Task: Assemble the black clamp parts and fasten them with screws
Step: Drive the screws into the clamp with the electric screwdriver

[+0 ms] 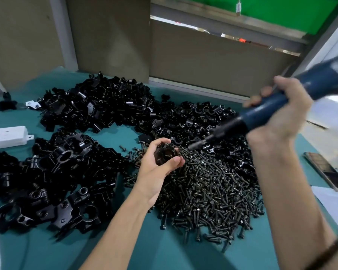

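Cupped in the left hand (160, 160), the black clamp part (165, 153) is gripped; the blue electric screwdriver (265, 112), clasped by the right hand (281, 110), should be kept square to the screw.

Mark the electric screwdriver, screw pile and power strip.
electric screwdriver (320, 84): head view, on the blue barrel.
screw pile (209, 188): head view, middle of the heap.
power strip (7, 136): head view, top of the white casing.

A single wide-angle camera worn on the person's head looks forward and down over the teal-topped table (113, 248), close enough that both bare forearms enter from the lower edge. The left hand (160, 162) sits near frame centre and the right hand (279, 114) at upper right, while beige wall panels (203, 61) fill the top.
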